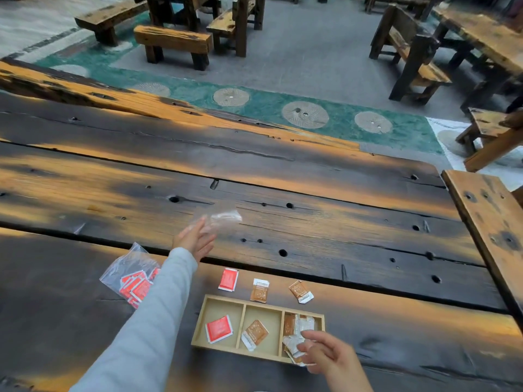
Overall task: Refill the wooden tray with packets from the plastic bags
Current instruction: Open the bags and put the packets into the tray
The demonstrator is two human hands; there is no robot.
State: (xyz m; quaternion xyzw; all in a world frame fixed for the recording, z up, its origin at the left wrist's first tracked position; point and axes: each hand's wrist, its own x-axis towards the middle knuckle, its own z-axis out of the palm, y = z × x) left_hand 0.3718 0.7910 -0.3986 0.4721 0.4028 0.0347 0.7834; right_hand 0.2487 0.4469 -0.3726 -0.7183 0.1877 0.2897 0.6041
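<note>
The wooden tray [199, 321] lies near me on the table, with three compartments. A red packet [218, 329] is in the left one, a brown packet [254, 334] in the middle one, and a pile of brown and white packets [297, 325] in the right one. My right hand [325, 353] rests its fingertips on that pile, fingers loosely apart. My left hand [195, 239] is stretched forward with spread fingers; a blurred empty clear bag [225, 218] is at its fingertips. A plastic bag of red packets [133, 281] lies left of my sleeve.
Beyond the tray lie a loose red packet [228, 279] and two brown packets [260, 290] [300, 291]. The dark plank table [283, 179] stretches far ahead. A wooden bench [495, 222] borders its right end; more benches and tables stand across the floor.
</note>
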